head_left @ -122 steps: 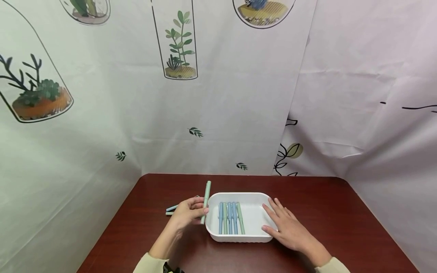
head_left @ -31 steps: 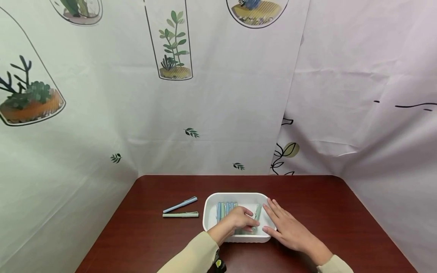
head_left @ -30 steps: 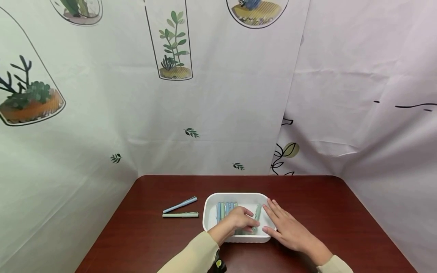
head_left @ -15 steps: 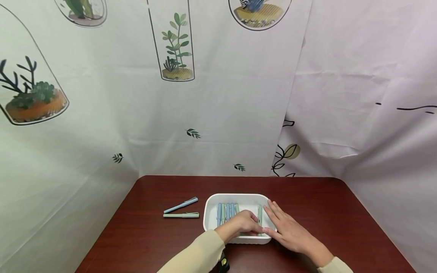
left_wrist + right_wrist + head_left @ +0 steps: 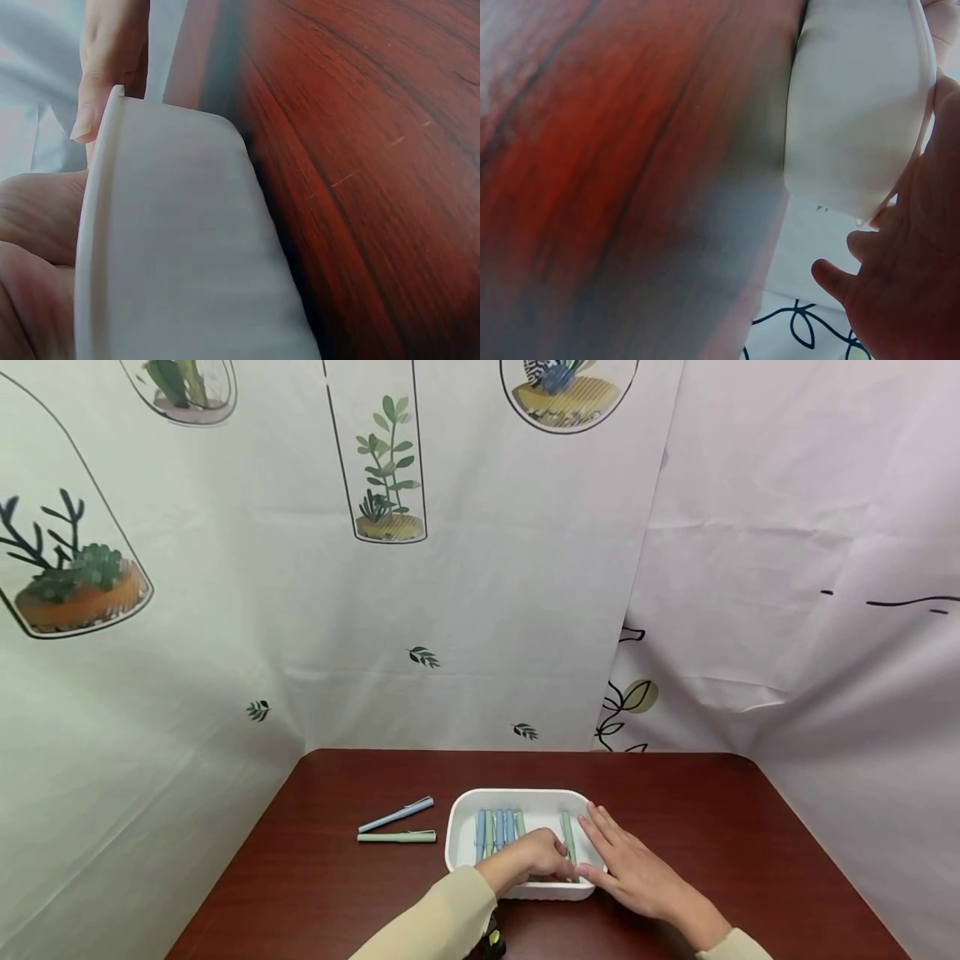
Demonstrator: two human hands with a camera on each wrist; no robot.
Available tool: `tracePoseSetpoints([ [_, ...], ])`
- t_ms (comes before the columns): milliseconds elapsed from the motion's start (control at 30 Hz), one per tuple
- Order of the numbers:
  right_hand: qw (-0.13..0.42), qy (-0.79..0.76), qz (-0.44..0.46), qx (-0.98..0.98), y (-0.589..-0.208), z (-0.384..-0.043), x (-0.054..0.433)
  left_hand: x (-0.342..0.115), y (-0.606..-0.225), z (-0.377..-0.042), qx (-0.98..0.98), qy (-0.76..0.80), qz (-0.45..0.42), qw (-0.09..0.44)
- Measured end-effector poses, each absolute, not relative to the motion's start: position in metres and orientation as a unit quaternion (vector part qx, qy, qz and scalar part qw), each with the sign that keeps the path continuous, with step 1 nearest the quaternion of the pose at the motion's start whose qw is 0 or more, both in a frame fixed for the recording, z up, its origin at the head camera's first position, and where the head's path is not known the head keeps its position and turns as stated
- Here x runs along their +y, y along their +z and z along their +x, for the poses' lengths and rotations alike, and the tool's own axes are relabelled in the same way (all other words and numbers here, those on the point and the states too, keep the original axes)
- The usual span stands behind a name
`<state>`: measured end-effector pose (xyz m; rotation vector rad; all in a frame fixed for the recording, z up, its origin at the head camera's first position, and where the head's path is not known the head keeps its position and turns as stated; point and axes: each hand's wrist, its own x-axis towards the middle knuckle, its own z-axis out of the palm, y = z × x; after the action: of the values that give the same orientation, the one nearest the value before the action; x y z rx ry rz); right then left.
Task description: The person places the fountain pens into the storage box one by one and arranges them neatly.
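Observation:
In the head view, a white plastic tray [image 5: 517, 890] stands on the table. Side by side in its left half lie several blue and green pens [image 5: 499, 832], their lower ends hidden by my left hand [image 5: 534, 853]. That hand reaches into the tray, its bent fingers pinching the lower end of a green pen [image 5: 567, 832] near the right wall. This pen lies apart from the row, its top leaning slightly left. My right hand [image 5: 637, 875] rests on the tray's right rim with straight, spread fingers. Both wrist views show mostly the tray's outer wall [image 5: 180, 225].
Left of the tray, a blue pen [image 5: 396, 815] and a green pen [image 5: 397, 837] lie on the dark red table [image 5: 315, 893]. A white cloth with printed plants [image 5: 487, 593] hangs behind the table and at its sides.
My left hand has carried a green pen from left of the tray into its right part. Over the last second the hand shifted right and toward the pen's lower end. The right hand stayed put.

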<state>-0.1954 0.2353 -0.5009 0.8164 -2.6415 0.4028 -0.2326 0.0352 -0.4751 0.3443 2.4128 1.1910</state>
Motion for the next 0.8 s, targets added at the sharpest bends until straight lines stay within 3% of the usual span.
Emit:
tracePoseSetpoints([
  [600,0.164,0.140,0.286,-0.934,-0.501,-0.195,0.235,0.014,-0.457,-0.229,0.810,0.521,0.128,0.235],
  [800,0.161,0.139,0.288,-0.934,-0.499,-0.194,0.235,0.003,-0.448,-0.227,0.817,0.514,0.155,0.211],
])
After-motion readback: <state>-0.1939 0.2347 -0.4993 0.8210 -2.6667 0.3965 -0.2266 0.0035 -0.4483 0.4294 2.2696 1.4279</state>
